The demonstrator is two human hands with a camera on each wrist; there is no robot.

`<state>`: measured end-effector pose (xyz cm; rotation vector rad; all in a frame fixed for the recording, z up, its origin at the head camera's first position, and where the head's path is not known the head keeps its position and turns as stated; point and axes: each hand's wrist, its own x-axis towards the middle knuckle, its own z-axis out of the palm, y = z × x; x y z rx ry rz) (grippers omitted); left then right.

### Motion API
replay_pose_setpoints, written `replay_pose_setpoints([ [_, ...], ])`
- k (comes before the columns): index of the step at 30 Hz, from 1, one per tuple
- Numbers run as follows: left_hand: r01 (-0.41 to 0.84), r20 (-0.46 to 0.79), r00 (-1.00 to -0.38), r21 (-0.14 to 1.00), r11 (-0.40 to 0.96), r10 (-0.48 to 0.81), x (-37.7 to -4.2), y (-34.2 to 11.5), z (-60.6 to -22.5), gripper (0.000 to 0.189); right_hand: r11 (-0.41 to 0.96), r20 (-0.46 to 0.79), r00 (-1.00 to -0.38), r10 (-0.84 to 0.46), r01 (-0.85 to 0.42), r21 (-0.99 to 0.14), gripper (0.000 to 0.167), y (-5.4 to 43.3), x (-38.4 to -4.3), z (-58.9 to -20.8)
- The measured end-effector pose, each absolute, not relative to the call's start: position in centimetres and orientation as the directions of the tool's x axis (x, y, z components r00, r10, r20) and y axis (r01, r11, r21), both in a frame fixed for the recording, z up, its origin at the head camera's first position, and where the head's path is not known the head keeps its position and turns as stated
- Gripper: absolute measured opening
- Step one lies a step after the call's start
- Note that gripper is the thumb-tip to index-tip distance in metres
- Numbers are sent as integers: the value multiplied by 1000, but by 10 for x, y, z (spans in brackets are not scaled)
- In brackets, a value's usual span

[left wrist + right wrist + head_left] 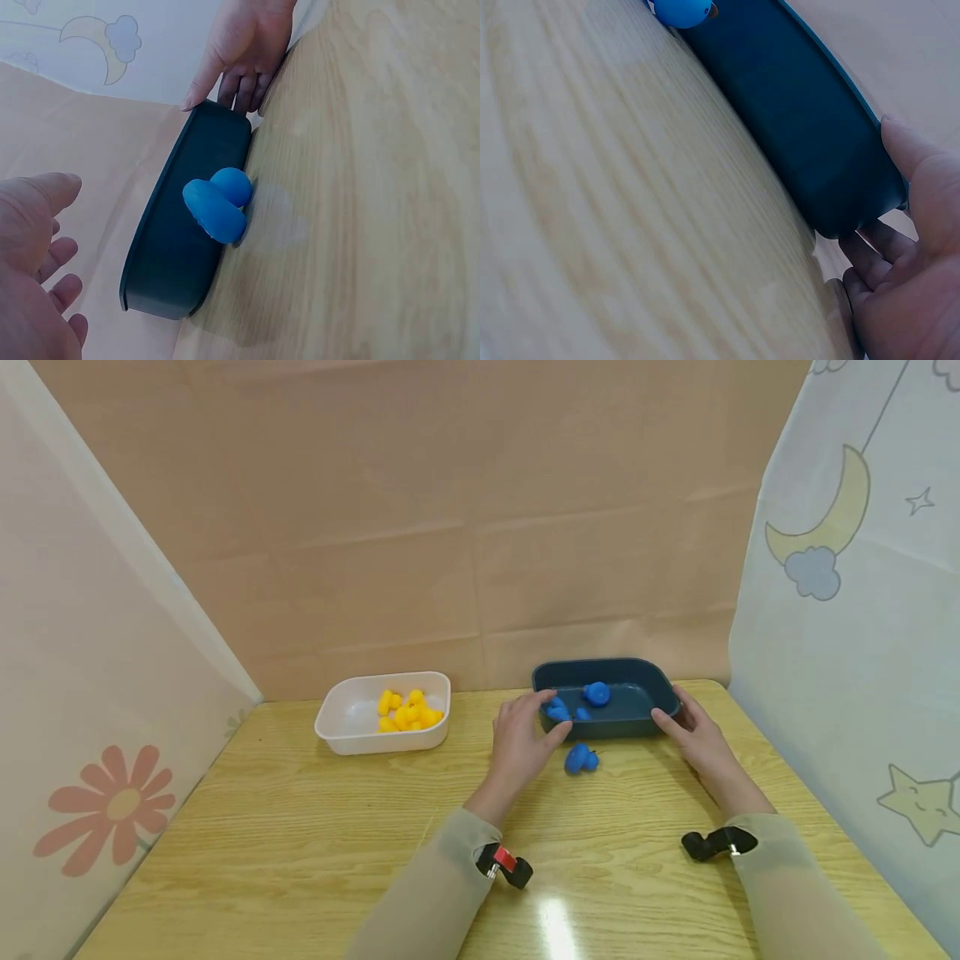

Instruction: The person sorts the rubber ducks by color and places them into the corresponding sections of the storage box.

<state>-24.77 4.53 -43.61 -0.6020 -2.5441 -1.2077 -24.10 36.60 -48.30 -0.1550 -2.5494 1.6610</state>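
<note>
My right hand (697,739) grips the right end of a dark blue-green tray (630,727), thumb at the rim and fingers around the end wall. The right wrist view shows that grip closely, with the hand (915,277) at the tray's lower corner. My left hand (519,735) is by the tray's left end, thumb spread from the fingers. In the left wrist view this hand (37,262) stands apart from the tray, holding nothing. A small blue toy duck (577,759) lies on the table before the tray. Several blue toys (597,694) lie inside, partly hidden by my left hand.
A white tray (341,744) with several small yellow toys (408,716) stands left of the dark tray. Behind both rises a tan backdrop (375,527). Patterned white sheets (840,677) border the wooden table (300,860) on both sides.
</note>
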Motion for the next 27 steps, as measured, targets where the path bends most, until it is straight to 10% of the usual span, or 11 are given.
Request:
replay_pose_setpoints([
  [27, 490, 331, -867, 702, 517, 372, -230, 58, -458, 52, 410, 41, -989, 140, 20, -912, 100, 367, -243, -479],
])
